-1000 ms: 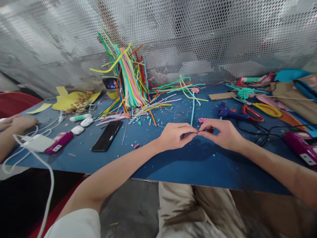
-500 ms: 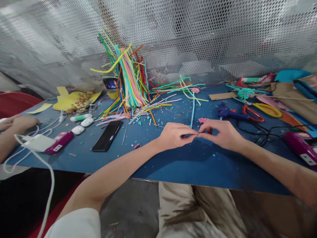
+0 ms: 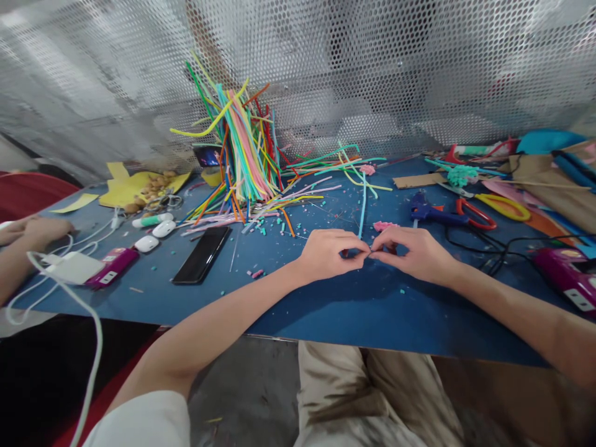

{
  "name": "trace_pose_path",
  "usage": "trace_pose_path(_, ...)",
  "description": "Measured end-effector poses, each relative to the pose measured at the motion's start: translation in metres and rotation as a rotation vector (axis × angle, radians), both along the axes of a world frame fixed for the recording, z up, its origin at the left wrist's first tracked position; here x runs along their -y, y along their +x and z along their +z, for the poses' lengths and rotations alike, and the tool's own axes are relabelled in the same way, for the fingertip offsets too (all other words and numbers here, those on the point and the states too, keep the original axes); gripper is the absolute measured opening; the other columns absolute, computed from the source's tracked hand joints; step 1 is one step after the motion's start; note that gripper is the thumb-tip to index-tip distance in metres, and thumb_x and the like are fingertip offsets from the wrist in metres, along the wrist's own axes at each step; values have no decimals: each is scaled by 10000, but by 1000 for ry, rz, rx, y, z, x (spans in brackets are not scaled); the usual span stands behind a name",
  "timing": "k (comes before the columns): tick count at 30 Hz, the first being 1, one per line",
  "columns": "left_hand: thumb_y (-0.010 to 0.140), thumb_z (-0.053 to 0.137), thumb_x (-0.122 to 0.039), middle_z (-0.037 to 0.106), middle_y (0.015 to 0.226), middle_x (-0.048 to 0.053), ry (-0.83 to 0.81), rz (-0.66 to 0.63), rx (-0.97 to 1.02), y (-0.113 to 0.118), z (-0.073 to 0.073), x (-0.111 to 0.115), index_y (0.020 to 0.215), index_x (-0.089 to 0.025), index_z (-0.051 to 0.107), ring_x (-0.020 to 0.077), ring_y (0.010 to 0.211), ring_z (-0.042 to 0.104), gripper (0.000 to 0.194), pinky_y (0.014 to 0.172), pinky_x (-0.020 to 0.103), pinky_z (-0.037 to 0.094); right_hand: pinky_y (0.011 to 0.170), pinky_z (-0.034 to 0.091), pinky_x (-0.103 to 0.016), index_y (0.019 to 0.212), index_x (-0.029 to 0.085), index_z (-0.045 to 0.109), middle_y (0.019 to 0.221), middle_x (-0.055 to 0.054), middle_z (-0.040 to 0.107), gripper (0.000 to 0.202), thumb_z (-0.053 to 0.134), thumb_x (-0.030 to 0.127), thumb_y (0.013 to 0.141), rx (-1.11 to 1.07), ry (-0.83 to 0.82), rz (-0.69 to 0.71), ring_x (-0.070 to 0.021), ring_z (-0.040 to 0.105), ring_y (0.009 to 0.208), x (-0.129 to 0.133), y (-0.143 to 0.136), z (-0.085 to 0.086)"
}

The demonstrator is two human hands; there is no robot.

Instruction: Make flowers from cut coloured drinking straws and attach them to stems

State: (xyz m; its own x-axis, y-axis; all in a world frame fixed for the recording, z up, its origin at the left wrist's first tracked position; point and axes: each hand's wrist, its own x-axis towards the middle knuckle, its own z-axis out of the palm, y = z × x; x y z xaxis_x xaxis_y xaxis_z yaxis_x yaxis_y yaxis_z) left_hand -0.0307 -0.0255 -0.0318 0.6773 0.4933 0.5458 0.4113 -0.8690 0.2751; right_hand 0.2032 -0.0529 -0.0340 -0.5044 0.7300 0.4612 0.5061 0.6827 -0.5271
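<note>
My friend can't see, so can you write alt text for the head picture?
A left hand and a right hand meet in a pinch over a blue table; anything between them is too small to tell. Behind are colourful pipe cleaners, with a phone towards the left and a glue gun towards the right.

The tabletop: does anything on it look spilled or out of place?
Yes: small teal and pink scraps lie scattered over the blue tabletop, many between the upright stem bundle and the left hand, like spilled trimmings. Loose stems sprawl right of the bundle, which looks untidy. Nothing looks clearly damaged.
</note>
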Motion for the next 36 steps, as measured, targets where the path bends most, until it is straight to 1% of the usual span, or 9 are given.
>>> trace_pose_path(4, 879, 605, -248, 758, 862, -27, -1, 22, 9, 1, 2, 3, 885, -237, 744, 98, 784, 692, 140, 715, 203, 501, 702, 513, -302, 960, 240, 657, 872, -4, 706, 108, 626, 332, 914, -23, -34, -4, -137, 605, 656, 2, -1, 3)
trace_pose_path(10, 879, 606, -243, 759, 872, -32, -13, 33, 21, 1, 1, 3, 891, -245, 743, 95, 778, 690, 138, 695, 197, 495, 711, 519, -311, 958, 241, 656, 864, -1, 707, 118, 633, 341, 900, -33, -42, -11, -133, 604, 651, 2, -1, 1)
trace_pose_path(15, 883, 609, -238, 758, 878, -37, -2, 34, 42, 2, 3, 5, 876, -244, 740, 82, 740, 678, 131, 665, 191, 479, 755, 525, -324, 980, 249, 648, 872, 4, 703, 131, 650, 345, 891, -43, -35, -12, -131, 589, 648, 1, 0, 1)
trace_pose_path(21, 882, 605, -226, 741, 864, -23, -50, 65, 56, 1, 1, 1, 889, -230, 728, 78, 686, 631, 123, 665, 198, 472, 756, 525, -338, 1033, 254, 649, 852, 4, 701, 235, 710, 383, 846, -10, -40, -33, -141, 577, 638, 1, 0, 1)
trace_pose_path(23, 891, 587, -218, 728, 891, -16, -74, 73, 65, -1, 1, 0, 914, -222, 705, 72, 666, 605, 121, 668, 201, 466, 743, 530, -330, 1032, 252, 662, 878, 2, 718, 203, 683, 363, 864, -22, -36, -48, -139, 588, 635, 1, -1, 0)
trace_pose_path(26, 908, 539, -210, 682, 904, -1, -111, 72, 78, -3, 5, 0, 929, -192, 632, 66, 653, 573, 97, 661, 206, 449, 749, 533, -326, 976, 239, 707, 873, 3, 740, 136, 607, 304, 909, -38, -5, -69, -135, 621, 632, 0, -1, 0)
trace_pose_path(29, 915, 478, -209, 602, 837, 2, -119, 77, 80, -6, 12, 2, 883, -182, 537, 83, 656, 529, 72, 642, 218, 423, 739, 529, -326, 927, 219, 727, 854, 0, 746, 152, 584, 269, 914, -38, 12, -69, -136, 635, 635, 0, -2, 0)
trace_pose_path(32, 913, 402, -192, 544, 778, 3, -97, 68, 73, -7, 16, 3, 808, -192, 463, 110, 658, 473, 121, 637, 244, 397, 709, 519, -310, 918, 212, 718, 861, -6, 742, 148, 585, 278, 915, -32, -14, -59, -136, 629, 653, 1, -2, 2)
trace_pose_path(36, 913, 369, -186, 514, 723, -2, -75, 48, 48, -8, 17, 3, 753, -197, 432, 121, 649, 444, 172, 634, 258, 371, 698, 504, -303, 907, 211, 689, 843, -15, 720, 141, 573, 289, 922, -33, -50, -67, -139, 608, 652, 2, -1, 3)
